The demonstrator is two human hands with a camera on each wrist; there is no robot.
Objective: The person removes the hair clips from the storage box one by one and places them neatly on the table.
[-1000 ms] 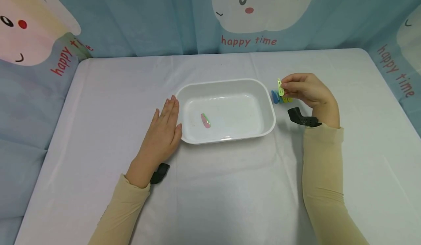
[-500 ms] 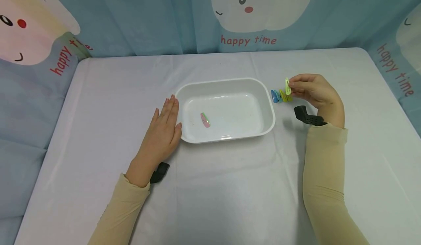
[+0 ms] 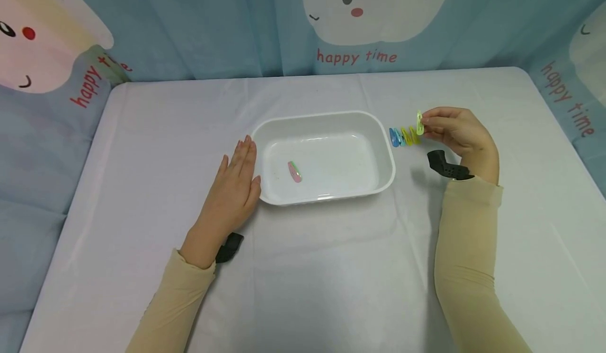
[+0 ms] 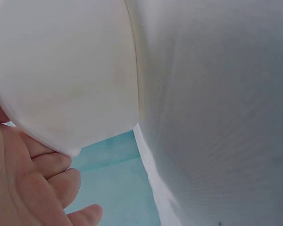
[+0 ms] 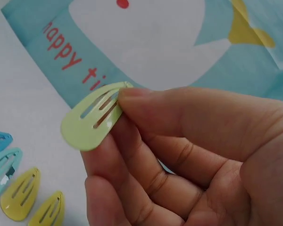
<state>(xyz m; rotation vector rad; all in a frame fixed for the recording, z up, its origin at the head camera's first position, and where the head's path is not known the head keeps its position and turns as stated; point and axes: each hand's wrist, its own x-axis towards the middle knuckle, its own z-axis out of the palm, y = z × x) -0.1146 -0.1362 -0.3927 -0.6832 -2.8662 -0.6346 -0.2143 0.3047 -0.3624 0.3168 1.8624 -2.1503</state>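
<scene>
The two hands are well apart. The right hand (image 3: 460, 129) pinches a light green hair clip (image 5: 85, 125) between thumb and finger, above the white table (image 3: 322, 269). The clip's round end pokes out.

Just beside it, four more clips lie in a row: a blue clip (image 3: 394, 137), a light blue clip (image 3: 400, 137) and two yellow clips (image 5: 20, 195). The row sits between the right hand and the white tray (image 3: 322, 116).

The left hand (image 3: 229, 187) has its fingers out nearly straight and touches the tray's left side. Inside the tray lies a pink clip (image 3: 295, 173) with green along one edge; I cannot tell if the green is another clip. The tray's right wall stands between this pink clip and the row.

Behind the table hangs a blue curtain (image 3: 227, 27) with "happy time" on it.
</scene>
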